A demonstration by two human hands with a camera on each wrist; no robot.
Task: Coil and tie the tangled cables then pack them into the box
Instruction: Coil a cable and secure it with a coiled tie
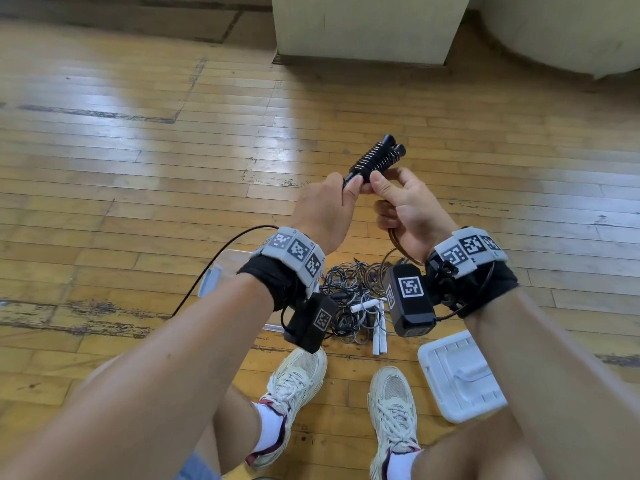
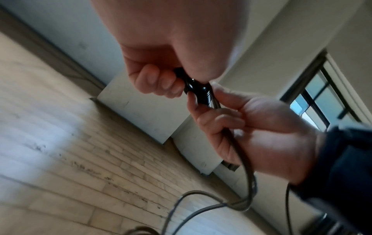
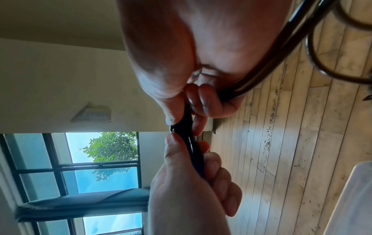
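Both hands, the left hand (image 1: 329,206) and right hand (image 1: 405,206), pinch the black ribbed handles (image 1: 375,157) together, likely steadying them for coiling the cord (image 2: 239,152) that trails below.

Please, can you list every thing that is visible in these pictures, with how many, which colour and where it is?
black handles: two, black with ribbed grips, side by side, held up by both hands
dark cord: one, dark, running through the right hand and hanging down in a loop
tangled cables: one heap, black and grey, on the floor in front of the feet
white handles: at least two, white, at the near edge of the heap
clear box: one, transparent, on the floor under the left forearm
lid: one, white, on the floor by the right foot
left hand: grips the black handles
right hand: pinches the black handles, cord inside its fingers
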